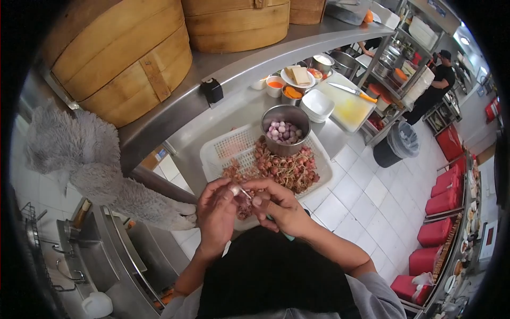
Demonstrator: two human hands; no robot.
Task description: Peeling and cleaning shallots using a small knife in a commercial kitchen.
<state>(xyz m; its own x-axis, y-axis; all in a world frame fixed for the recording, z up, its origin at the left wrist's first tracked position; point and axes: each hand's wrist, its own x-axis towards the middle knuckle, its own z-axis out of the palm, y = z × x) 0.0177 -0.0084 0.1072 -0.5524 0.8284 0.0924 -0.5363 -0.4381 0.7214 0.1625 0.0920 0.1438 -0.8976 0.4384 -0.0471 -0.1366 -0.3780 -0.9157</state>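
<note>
Between my hands is a small pale shallot (235, 190), partly hidden by the fingertips. My left hand (216, 219) grips it with thumb and fingers. A small knife (246, 193) is in my right hand (285, 211); its narrow blade reaches to the shallot, and part of a teal handle shows under the palm. Just beyond, a white plastic basket (231, 144) holds a heap of unpeeled shallots (287, 171) with dry roots and loose skins (238, 170). In the basket stands a steel pot (286, 150) containing peeled shallots (283, 132).
Wooden steamers (123, 60) line a raised steel shelf (247, 60). Behind the basket are stacked white bowls (317, 104) and a cutting board (342, 107) bearing an orange-handled knife (350, 91). A grey fluffy object (95, 155) is at left. A bin (392, 147) and a person (438, 79) are farther right.
</note>
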